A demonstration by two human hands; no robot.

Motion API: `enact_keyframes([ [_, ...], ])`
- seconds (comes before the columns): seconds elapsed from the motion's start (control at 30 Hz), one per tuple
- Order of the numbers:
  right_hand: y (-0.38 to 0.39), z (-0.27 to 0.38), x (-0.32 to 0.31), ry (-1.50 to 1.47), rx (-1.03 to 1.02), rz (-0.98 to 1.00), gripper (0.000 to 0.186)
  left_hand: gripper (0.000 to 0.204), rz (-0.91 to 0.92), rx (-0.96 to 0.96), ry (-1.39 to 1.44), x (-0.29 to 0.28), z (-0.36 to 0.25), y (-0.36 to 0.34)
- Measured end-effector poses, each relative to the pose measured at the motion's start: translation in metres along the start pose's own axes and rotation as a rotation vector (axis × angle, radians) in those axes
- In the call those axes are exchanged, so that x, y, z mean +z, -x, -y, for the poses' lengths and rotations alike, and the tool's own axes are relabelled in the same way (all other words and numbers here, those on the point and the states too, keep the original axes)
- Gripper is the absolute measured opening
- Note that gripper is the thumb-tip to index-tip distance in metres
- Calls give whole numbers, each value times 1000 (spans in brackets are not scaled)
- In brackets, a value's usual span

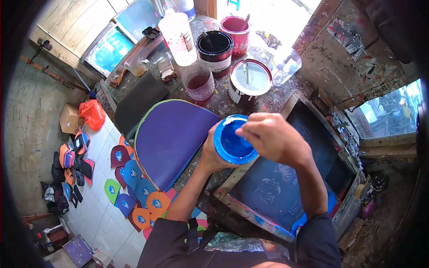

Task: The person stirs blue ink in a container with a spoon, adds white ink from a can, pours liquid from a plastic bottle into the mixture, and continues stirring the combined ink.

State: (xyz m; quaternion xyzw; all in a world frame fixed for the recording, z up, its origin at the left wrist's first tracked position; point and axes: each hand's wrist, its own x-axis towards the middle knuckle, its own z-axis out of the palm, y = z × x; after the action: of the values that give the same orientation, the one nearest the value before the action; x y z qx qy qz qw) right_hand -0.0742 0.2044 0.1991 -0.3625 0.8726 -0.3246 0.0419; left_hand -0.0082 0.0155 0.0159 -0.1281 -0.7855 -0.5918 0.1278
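My left hand grips a round container of blue paint from its left side, tilted toward me. My right hand is above its right side, fingers closed and pointing into it; what they hold is hidden. Behind the container stand an open can of pale paint and a cup of dark red liquid. A large curved purple sheet lies to the left. Below and right of my hands rests a framed printing screen with faint line drawings.
A black paint can, pink can, white bottle and clear jug stand at the back. Colourful printed cut-outs lie at left. An orange bag and box sit on the floor.
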Motion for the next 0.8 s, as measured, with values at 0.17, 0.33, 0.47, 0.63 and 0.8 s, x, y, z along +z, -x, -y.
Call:
enact_keyframes([
  [0.17,-1,0,3,-58,-107,-24,21,120,-45,60,29,2,-5,-3],
  [0.33,-3,0,1,-177,-66,-11,19,119,-38,28,35,4,1,-1],
  [0.47,0,-3,9,-5,-81,143,20,120,-21,23,-36,1,0,-1],
  [0.63,-1,3,1,17,-24,51,20,120,-48,46,-6,2,1,-1],
  [0.8,-3,0,7,-107,-69,98,20,122,-55,75,-19,2,0,-2],
])
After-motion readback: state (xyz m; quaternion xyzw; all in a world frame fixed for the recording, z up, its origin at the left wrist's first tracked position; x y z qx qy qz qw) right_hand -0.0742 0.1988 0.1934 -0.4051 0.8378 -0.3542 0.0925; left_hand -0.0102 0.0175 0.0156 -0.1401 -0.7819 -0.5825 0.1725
